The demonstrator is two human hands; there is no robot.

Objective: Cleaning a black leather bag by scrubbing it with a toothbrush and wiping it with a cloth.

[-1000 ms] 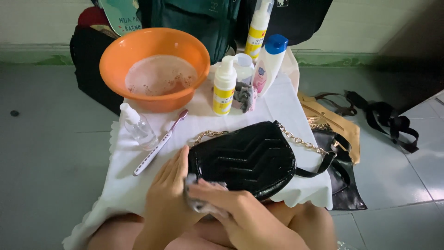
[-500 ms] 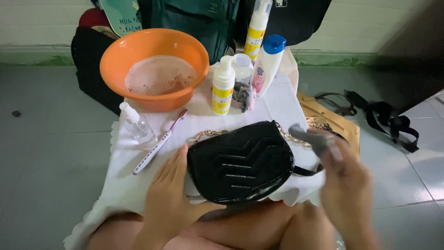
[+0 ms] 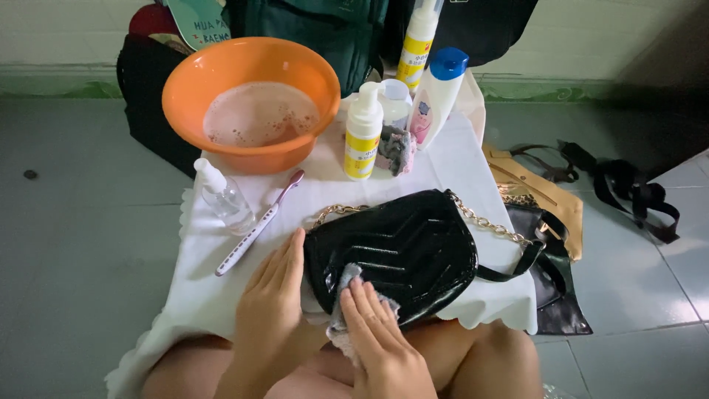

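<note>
Back from the right side of the table, my right hand [image 3: 380,336] presses a grey cloth [image 3: 341,310] flat-fingered against the black quilted purse [image 3: 402,247]. My left hand [image 3: 272,303] lies flat, fingers [image 3: 284,262] together, bracing the purse's left edge. The purse lies on the white-covered table [image 3: 443,166], under my fingertips.

Single head-worn camera looking steeply down, close over a small cloth-covered table [image 3: 458,170], wall at twelve o'clock, lap at six.
</note>
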